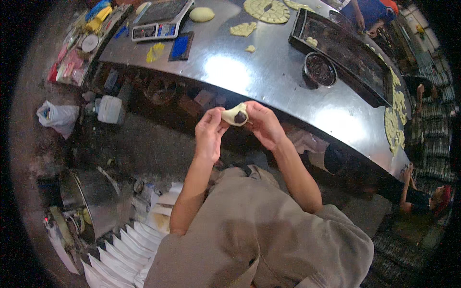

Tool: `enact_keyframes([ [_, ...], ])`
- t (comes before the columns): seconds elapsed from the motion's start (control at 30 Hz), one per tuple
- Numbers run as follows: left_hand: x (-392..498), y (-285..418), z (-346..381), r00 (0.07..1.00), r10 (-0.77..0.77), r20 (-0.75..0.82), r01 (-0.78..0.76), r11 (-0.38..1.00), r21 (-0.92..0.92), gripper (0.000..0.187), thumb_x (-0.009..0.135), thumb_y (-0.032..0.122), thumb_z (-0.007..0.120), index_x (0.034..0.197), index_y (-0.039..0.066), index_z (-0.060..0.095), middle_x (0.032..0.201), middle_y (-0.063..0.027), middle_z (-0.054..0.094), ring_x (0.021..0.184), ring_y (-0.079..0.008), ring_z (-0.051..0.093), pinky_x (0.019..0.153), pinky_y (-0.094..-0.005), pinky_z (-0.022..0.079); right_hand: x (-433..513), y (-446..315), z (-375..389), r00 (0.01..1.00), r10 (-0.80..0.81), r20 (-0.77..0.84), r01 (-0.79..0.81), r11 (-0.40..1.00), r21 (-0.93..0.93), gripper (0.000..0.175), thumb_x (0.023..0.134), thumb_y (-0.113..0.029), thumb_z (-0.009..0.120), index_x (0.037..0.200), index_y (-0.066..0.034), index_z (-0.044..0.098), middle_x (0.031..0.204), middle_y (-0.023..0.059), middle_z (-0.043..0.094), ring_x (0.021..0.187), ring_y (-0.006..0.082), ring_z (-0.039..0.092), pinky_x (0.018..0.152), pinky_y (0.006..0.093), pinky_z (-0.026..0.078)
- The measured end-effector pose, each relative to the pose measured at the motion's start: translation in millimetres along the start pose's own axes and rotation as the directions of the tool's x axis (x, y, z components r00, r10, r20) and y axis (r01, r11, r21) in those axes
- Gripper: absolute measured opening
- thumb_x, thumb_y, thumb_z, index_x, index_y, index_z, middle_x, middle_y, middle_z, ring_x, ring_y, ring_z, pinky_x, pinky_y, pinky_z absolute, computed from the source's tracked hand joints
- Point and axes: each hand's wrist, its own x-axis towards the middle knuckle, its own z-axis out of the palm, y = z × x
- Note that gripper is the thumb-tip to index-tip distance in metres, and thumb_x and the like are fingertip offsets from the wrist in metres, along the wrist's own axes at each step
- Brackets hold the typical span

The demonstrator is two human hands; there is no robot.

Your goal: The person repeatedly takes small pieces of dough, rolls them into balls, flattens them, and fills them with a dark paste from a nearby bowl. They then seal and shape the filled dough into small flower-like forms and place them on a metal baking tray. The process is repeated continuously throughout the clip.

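Observation:
Between my hands, in front of the metal table's near edge, is a piece of pale dough [229, 116] with a dark filling [240, 117] showing at its right part. My left hand [209, 135] pinches the dough's left end between thumb and fingers. My right hand [264, 124] grips its upper right side; some fingertips are hidden behind the dough. Beyond my right hand, a metal bowl [319, 70] of dark filling stands on the metal table [266, 84], against a long black tray [345, 54] that holds a few small dough balls [311, 41].
A digital scale [155, 30], a blue-topped block [180, 46] and a large dough lump [202, 14] lie at the back left. Cut dough [266, 10] lies farther back, more dough pieces [395, 118] at the right. Other people [372, 16] work across the table and at the far right.

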Motion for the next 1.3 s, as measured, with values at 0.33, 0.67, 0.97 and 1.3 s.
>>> enact_keyframes([
  [0.33, -52.4, 51.4, 17.1, 0.967, 0.147, 0.208, -0.14, 0.989, -0.046, 0.048, 0.098, 0.002, 0.06, 0.145, -0.002, 0.047, 0.141, -0.0129, 0.055, 0.126, -0.0175, 0.055, 0.108, -0.0325, 0.045, -30.3, 7.0, 44.4, 0.84, -0.483, 0.247, 0.496, 0.502, -0.709, 0.043, 0.097, -0.012, 0.066, 0.137, -0.0044, 0.056, 0.108, 0.0032, 0.061, 0.082, 0.0074, 0.056, 0.068, 0.0218, 0.046],
  [0.67, -36.0, 50.5, 41.8, 0.872, 0.207, 0.443, -0.382, 0.855, 0.351, 0.03, 0.096, 0.006, 0.064, 0.125, 0.004, 0.068, 0.117, -0.0051, 0.07, 0.113, -0.0136, 0.06, 0.105, -0.0289, 0.041, -55.2, -61.9, 30.2, 0.975, -0.204, 0.086, 0.208, 0.706, -0.677, 0.028, 0.102, -0.032, 0.061, 0.109, -0.0054, 0.067, 0.079, -0.0015, 0.06, 0.069, 0.0061, 0.056, 0.064, 0.0214, 0.046],
  [0.97, -10.1, 41.1, 111.5, 0.862, 0.356, 0.362, -0.501, 0.704, 0.503, 0.053, 0.094, 0.015, 0.071, 0.145, 0.013, 0.054, 0.092, 0.0017, 0.063, 0.086, -0.0067, 0.055, 0.081, -0.0239, 0.047, -59.3, -90.4, 15.8, 0.8, -0.536, 0.271, 0.525, 0.403, -0.75, 0.03, 0.097, -0.024, 0.067, 0.12, -0.0048, 0.07, 0.103, 0.0044, 0.059, 0.099, 0.0139, 0.055, 0.087, 0.0284, 0.045],
  [1.3, 56.0, 9.8, 147.6, 0.995, -0.022, 0.101, -0.058, 0.686, 0.725, 0.043, 0.105, 0.038, 0.053, 0.105, -0.002, 0.07, 0.09, -0.0042, 0.068, 0.073, -0.0076, 0.059, 0.066, -0.0248, 0.049, -27.6, -119.5, -34.4, 0.739, -0.548, 0.392, 0.598, 0.265, -0.756, 0.015, 0.095, -0.012, 0.07, 0.097, 0.0006, 0.061, 0.094, 0.003, 0.06, 0.084, 0.0094, 0.058, 0.071, 0.0257, 0.048],
])
